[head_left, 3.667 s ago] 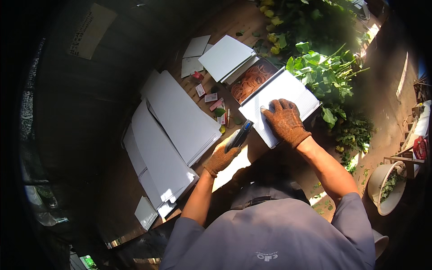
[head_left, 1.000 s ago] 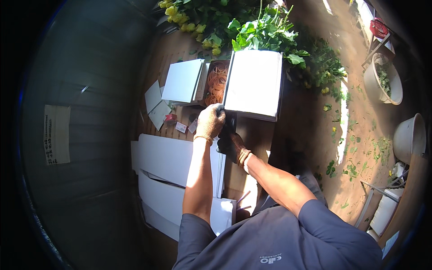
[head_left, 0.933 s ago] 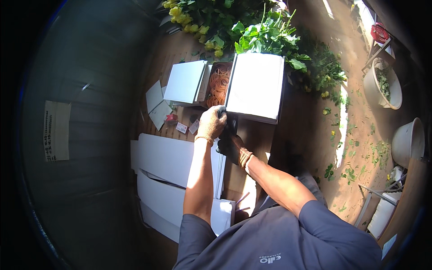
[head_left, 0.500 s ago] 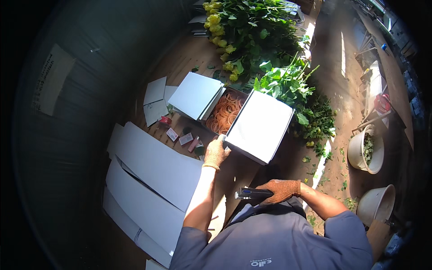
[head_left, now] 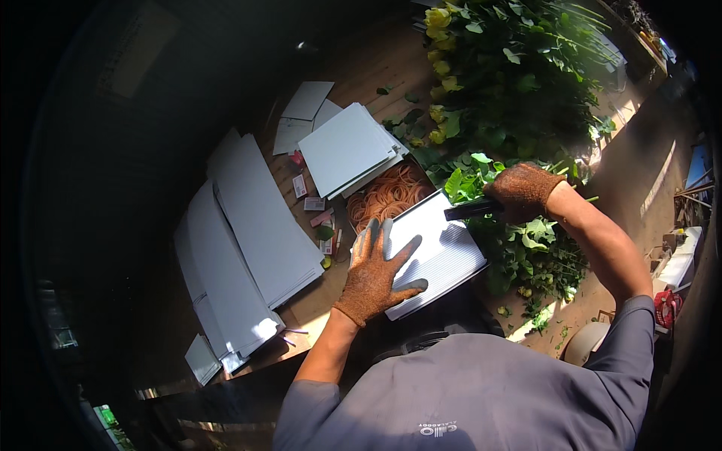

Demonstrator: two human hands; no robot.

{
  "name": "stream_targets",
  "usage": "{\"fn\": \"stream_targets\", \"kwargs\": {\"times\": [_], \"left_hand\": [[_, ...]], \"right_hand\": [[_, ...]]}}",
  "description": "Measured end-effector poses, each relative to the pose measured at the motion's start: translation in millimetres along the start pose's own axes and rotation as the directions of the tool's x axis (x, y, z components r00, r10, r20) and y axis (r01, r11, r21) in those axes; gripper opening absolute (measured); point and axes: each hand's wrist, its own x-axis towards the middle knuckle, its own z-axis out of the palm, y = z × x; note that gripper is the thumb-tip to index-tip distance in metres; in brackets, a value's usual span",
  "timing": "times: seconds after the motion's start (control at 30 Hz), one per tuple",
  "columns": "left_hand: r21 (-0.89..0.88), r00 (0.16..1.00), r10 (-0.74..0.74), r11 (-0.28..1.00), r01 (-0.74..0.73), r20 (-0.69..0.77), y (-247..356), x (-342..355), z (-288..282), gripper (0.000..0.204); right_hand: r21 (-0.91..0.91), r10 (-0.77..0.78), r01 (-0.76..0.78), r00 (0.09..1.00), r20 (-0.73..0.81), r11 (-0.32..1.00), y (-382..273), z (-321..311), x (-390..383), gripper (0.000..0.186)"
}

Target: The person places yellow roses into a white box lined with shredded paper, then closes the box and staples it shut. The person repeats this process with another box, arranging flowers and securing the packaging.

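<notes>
Left hand spread flat on corrugated white sheet; right hand grips black stapler near its edge. I log orange rubber bands adjoining, leafy stems crowding the stapler.

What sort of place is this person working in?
Probably a flower-packing workspace: a leafy heap of cut yellow flowers lies on the wooden table, near a pile of orange bands and large stacked white sheets.
</notes>
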Motion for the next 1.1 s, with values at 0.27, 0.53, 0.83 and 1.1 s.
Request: {"fn": "stream_targets", "kwargs": {"times": [0.27,0.53,0.83,1.1], "left_hand": [[-0.011,0.992,-0.122,0.992,0.123,0.020,22,13,44,0.073],[-0.068,0.990,-0.087,0.994,0.080,-0.112,16,14,47,0.074],[-0.113,0.989,-0.098,0.990,0.085,-0.108,10,8,51,0.076],[-0.161,0.978,-0.087,0.985,0.056,-0.192,9,6,54,0.073]], "right_hand": [[-0.006,-0.214,0.217,0.967,0.139,0.976,27,-13,30,0.030],[-0.170,-0.224,0.239,0.969,0.099,0.956,32,-18,37,0.029],[-0.136,-0.286,0.272,0.953,-0.098,0.953,19,20,54,0.045],[0.125,-0.090,0.066,0.976,0.197,0.990,24,-30,35,0.052]]}}
